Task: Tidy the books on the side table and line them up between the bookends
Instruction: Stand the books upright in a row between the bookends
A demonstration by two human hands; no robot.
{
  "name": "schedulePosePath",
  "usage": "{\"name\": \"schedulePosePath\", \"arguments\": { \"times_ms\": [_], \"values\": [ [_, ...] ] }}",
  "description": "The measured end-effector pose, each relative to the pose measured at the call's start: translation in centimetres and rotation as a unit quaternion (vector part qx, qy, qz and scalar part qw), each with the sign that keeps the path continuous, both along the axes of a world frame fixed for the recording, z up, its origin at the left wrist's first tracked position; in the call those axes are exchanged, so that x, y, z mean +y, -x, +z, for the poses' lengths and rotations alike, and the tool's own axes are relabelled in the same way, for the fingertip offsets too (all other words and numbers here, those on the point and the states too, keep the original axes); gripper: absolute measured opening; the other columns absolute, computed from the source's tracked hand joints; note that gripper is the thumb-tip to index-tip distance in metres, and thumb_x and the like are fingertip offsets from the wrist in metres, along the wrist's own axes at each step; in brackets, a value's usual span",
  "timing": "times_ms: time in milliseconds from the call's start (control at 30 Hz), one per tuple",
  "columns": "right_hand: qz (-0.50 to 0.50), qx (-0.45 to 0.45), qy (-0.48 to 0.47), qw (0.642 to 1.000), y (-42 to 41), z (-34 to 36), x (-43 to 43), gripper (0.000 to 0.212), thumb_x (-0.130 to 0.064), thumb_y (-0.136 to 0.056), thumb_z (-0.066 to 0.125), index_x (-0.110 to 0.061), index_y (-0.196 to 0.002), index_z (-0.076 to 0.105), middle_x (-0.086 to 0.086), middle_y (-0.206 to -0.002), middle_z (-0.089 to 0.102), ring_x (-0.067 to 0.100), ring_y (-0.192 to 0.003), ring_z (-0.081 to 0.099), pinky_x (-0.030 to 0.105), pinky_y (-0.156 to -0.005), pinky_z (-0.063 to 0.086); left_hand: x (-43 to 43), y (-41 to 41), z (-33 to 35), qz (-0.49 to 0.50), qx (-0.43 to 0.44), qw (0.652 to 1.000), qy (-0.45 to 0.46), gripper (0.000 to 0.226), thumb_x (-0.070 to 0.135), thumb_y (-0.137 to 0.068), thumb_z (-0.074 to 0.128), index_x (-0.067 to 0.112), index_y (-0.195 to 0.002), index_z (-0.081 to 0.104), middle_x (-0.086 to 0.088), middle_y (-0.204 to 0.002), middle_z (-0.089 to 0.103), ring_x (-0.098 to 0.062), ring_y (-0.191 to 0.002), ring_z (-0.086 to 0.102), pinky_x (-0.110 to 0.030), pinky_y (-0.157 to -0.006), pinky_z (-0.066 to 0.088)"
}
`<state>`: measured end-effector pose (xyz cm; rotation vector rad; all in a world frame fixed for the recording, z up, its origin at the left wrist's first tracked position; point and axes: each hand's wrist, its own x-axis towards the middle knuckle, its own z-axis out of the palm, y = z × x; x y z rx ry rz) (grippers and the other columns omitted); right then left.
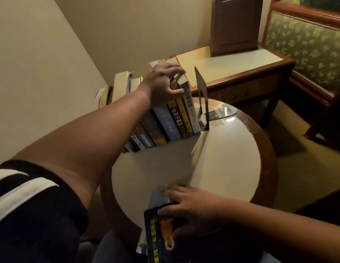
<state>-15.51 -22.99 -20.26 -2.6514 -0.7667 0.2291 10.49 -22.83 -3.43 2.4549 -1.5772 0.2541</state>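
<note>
The row of upright paperback books (165,128) stands at the far left of the round cream-topped desk with a dark wooden rim (231,168), leaning leftward rather than standing square. The left hand (163,82) is clamped over the tops of the right-most volumes, fingers curled behind and thumb on the spines, evidently to steady the row and draw it upright. The black sheet-metal bookend (202,103) stands just beside the row's right end, with a narrow gap between; closing that gap appears outstanding.

At the desk's near edge, the right hand (186,205) lies across a dark-covered book with yellow lettering (157,242), which overhangs the edge, presumably next for the row. A blurred blue book (158,196) lies partly beneath it.

Whether the right thumb is under the cover cannot be determined because of motion blur. The left forearm hides the row's left end, so no second bookend is confirmed. Spine titles are illegible.
</note>
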Motion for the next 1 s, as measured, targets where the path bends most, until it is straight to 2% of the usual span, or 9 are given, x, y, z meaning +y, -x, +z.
{"name": "schedulePosePath", "arguments": {
  "times_ms": [167,300,467,633,767,867,1000],
  "values": [
    [0.002,-0.003,0.029,1.0,-0.5,-0.2,-0.5,0.068,-0.064,-0.095,0.049,-0.033,-0.153,0.034,0.016,-0.152,0.034,0.035,-0.131,0.044,0.046,-0.101,0.047,0.3,0.0,-0.2,-0.004,-0.004,1.0,0.006,0.061,0.055,-0.084,0.061,0.027,-0.138,0.053,-0.003,-0.15,0.044,-0.024,-0.137,0.037,-0.041,-0.108,0.034],
    [-0.027,-0.001,0.032,0.999,-0.6,0.0,-2.3,0.069,-0.061,-0.096,0.049,-0.027,-0.154,0.033,0.009,-0.156,0.033,0.032,-0.127,0.049,0.044,-0.101,0.047,0.5,-0.1,-0.3,-0.006,-0.003,1.0,0.005,0.061,0.054,-0.084,0.059,0.027,-0.138,0.053,-0.003,-0.15,0.044,-0.024,-0.137,0.037,-0.043,-0.109,0.035],
    [-0.088,0.007,0.055,0.995,-0.2,1.0,-5.9,0.069,-0.058,-0.097,0.05,-0.029,-0.156,0.029,0.004,-0.16,0.032,0.026,-0.138,0.04,0.042,-0.11,0.041,0.6,-0.1,-0.3,-0.005,0.002,1.0,0.003,0.063,0.058,-0.083,0.056,0.027,-0.138,0.052,-0.003,-0.15,0.044,-0.025,-0.137,0.037,-0.045,-0.11,0.036],
    [-0.157,0.01,0.112,0.981,-0.3,1.2,-11.2,0.069,-0.056,-0.097,0.051,-0.031,-0.157,0.028,-0.001,-0.161,0.031,0.023,-0.143,0.033,0.039,-0.114,0.036,0.5,-0.3,-0.2,-0.006,-0.002,1.0,0.006,0.058,0.052,-0.087,0.063,0.027,-0.138,0.053,-0.003,-0.15,0.043,-0.026,-0.138,0.036,-0.046,-0.11,0.035],
    [-0.235,0.019,0.129,0.963,-0.2,1.0,-15.2,0.068,-0.056,-0.096,0.054,-0.035,-0.156,0.03,0.001,-0.16,0.034,0.025,-0.142,0.036,0.039,-0.112,0.038,0.4,-0.2,-0.2,-0.009,0.0,1.0,0.009,0.059,0.052,-0.087,0.064,0.026,-0.138,0.053,-0.005,-0.15,0.044,-0.026,-0.138,0.036,-0.046,-0.11,0.034],
    [-0.275,0.039,0.143,0.95,-0.3,1.0,-16.9,0.065,-0.057,-0.095,0.055,-0.041,-0.154,0.032,0.002,-0.162,0.03,0.027,-0.144,0.032,0.042,-0.112,0.036,0.5,-0.3,-0.3,-0.008,-0.001,1.0,0.004,0.062,0.056,-0.084,0.06,0.027,-0.138,0.053,-0.004,-0.151,0.044,-0.027,-0.138,0.036,-0.047,-0.109,0.035],
    [-0.32,0.056,0.137,0.936,-0.2,1.4,-17.6,0.06,-0.059,-0.091,0.058,-0.048,-0.148,0.04,0.0,-0.165,0.023,0.029,-0.149,0.022,0.049,-0.116,0.03,0.3,-0.3,-0.4,-0.009,-0.006,1.0,0.014,0.058,0.049,-0.087,0.065,0.026,-0.139,0.052,-0.003,-0.15,0.043,-0.026,-0.137,0.036,-0.045,-0.107,0.035]
  ]
}}
